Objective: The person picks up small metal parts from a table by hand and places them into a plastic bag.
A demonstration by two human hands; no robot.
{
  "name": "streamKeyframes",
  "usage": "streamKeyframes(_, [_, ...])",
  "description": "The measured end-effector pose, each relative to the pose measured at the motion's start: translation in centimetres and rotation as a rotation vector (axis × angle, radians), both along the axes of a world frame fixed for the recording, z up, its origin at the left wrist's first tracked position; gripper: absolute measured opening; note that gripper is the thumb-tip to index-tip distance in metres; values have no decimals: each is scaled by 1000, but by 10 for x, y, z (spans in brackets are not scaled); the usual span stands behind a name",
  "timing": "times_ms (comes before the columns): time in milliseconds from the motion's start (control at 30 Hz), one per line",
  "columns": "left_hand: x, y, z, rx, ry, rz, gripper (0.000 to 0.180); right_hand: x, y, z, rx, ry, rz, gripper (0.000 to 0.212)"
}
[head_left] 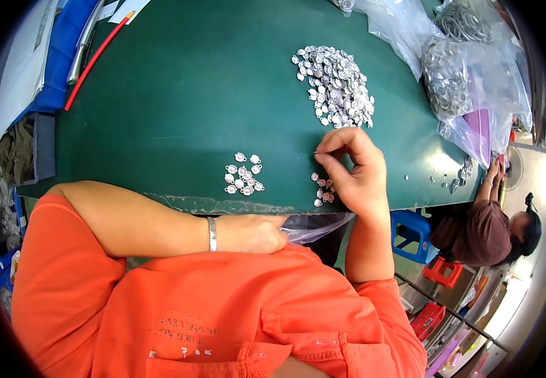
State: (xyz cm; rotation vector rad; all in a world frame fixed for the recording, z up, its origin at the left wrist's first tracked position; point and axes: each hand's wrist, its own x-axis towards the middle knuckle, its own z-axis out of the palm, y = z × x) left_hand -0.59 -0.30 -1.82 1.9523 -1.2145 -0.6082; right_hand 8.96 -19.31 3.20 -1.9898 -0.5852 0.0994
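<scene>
Small silver metal charms with ring loops lie on the green table (178,113). A large heap of charms (339,85) is beyond my right hand (358,170). That hand hangs over the table with thumb and forefinger pinched together; whatever is between the tips is too small to make out. Beneath and beside it lies a small group of charms (322,189). Farther left, another loose group of charms (244,175) sits near the table's front edge. Below that edge, my left hand (251,233) is closed on a clear plastic bag (317,228), its fingertips partly hidden.
Clear bags of metal rings (446,82) stand at the far right. A red pencil-like stick (100,60) lies at the far left beside blue trays (65,69). At the right, a co-worker (484,230) handles small parts near a blue stool (413,236) and a red stool (442,272).
</scene>
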Motion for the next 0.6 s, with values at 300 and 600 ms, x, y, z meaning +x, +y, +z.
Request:
streamKeyframes(300, [2,2,8,-26,53,46,20,-6,-40,9,318,437,-120,18])
streamKeyframes(600, [3,2,9,6,170,20,19,-10,-54,-4,670,652,-46,16])
